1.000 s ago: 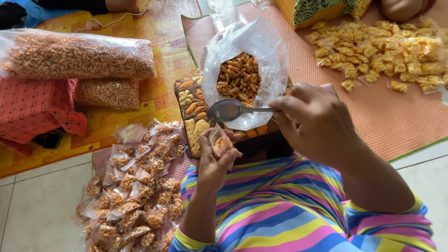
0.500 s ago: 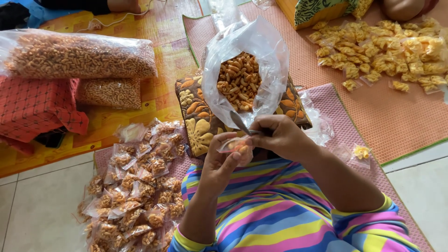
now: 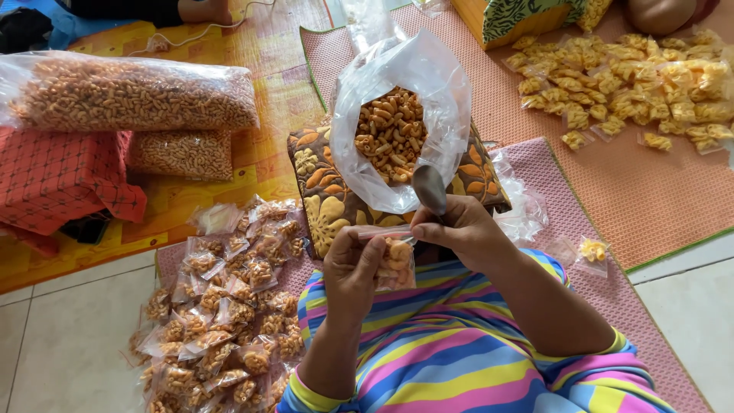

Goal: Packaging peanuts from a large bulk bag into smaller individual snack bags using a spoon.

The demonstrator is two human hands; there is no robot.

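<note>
A: What is being held?

B: A small clear pouch (image 3: 395, 262) partly filled with orange curled snacks. The left hand (image 3: 353, 268) is closed round it, just above the lap, in front of a striped shirt. The right hand (image 3: 459, 229) pinches the pouch's top edge and also grips a metal spoon (image 3: 430, 189), its bowl pointing up and away.

A: Where do the snacks come from?

B: Just beyond the hands, an open clear bag (image 3: 397, 122) of the same snacks rests on a brown flowered cushion (image 3: 317, 199). To the left, a heap of filled pouches (image 3: 222, 306) lies on a pink mat; farther left lie two large sealed bags (image 3: 138, 95) of snacks.

A: Anything unclear?

B: The spoon's handle is hidden inside the right hand. More pouches (image 3: 634, 80) lie top right, running past the frame edge. Whether the pouch is sealed, I cannot tell.
</note>
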